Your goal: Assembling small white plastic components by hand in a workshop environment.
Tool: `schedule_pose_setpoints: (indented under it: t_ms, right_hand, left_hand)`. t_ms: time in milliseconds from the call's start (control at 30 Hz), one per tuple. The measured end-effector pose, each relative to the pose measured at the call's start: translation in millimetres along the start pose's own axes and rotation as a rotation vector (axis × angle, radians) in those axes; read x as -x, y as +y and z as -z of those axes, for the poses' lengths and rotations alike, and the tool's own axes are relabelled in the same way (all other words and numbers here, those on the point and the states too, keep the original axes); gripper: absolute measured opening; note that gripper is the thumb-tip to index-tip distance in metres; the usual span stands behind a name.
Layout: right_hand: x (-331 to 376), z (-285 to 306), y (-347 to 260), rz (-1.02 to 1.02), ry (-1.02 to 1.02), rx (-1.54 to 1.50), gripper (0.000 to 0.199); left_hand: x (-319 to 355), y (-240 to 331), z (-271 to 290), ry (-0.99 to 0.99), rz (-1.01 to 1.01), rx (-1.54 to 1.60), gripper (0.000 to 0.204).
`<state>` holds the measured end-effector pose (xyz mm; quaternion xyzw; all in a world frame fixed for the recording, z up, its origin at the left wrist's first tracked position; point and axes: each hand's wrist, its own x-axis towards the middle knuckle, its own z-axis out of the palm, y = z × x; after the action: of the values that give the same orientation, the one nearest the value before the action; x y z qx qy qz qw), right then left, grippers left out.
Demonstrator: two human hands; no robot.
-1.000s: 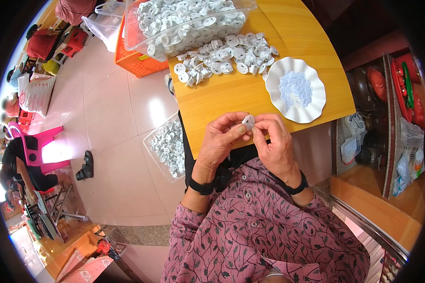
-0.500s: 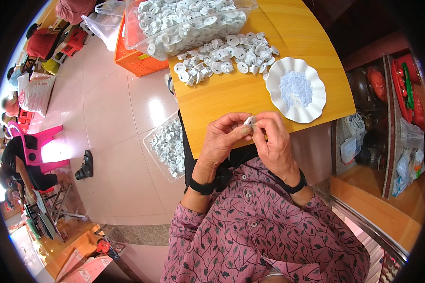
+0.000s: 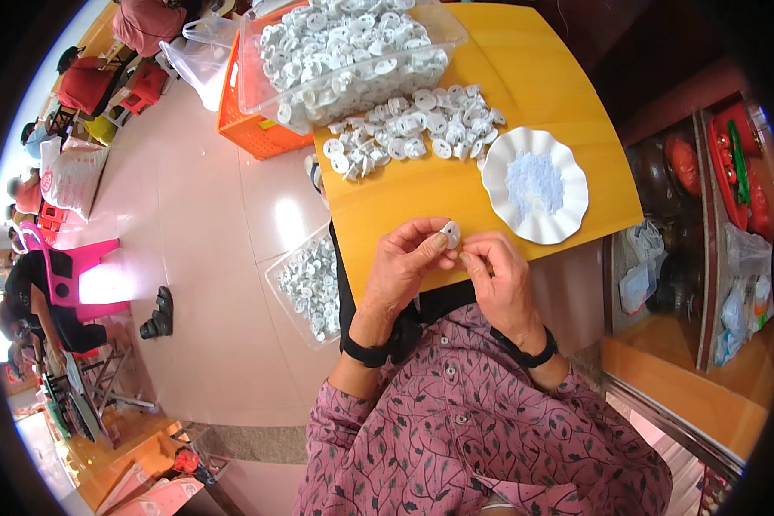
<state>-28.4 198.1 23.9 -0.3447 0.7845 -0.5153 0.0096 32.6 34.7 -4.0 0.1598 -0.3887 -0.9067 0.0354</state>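
A: What's being held?

B: A small white disc (image 3: 451, 233), round and flat, plastic by the look of it, with a raised middle. It sits at the near edge of the yellow table (image 3: 568, 69), just this side of the white plate (image 3: 535, 184).

A: How do the hands have it?

B: The left hand (image 3: 404, 262) pinches it between thumb and forefinger, the other fingers curled in below. The right hand (image 3: 500, 275) meets it from the other side, fingertips bunched together against the disc's edge. The two hands touch at the fingertips.

A: And the plate?

B: Scalloped rim, glossy white, with a low mound of pale bluish powder (image 3: 533, 176) in the middle. Beyond the plate lies a loose heap of discs (image 3: 413, 133) of the same kind, and farther back from it a clear plastic tub (image 3: 353, 52) piled full of them.

A: Anything else near the plate?

B: To its left, down off the table on the pink tiled floor, a clear tray (image 3: 305, 288) holds more discs. An orange crate (image 3: 254, 129) stands under the tub's corner.

A: What can't you make out?

B: The disc's underside is covered by the fingers, and its fine detail is too small to read. The tub is cut off at the top edge. Both wrists wear black bands.
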Motion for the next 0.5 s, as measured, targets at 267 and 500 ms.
schedule_pose_setpoints:
  t_ms: [267,500]
  right_hand:
    - [11.5,13.2,6.2,0.031,0.005,0.058,0.008]
    - [17.1,25.0,21.6,0.059,0.154,0.303,0.011]
  left_hand:
    - [-53.8,82.5,-18.9,0.025,-0.124,-0.139,0.031]
    - [-126.0,168.1,-40.1,0.009,-0.549,-0.071,0.043]
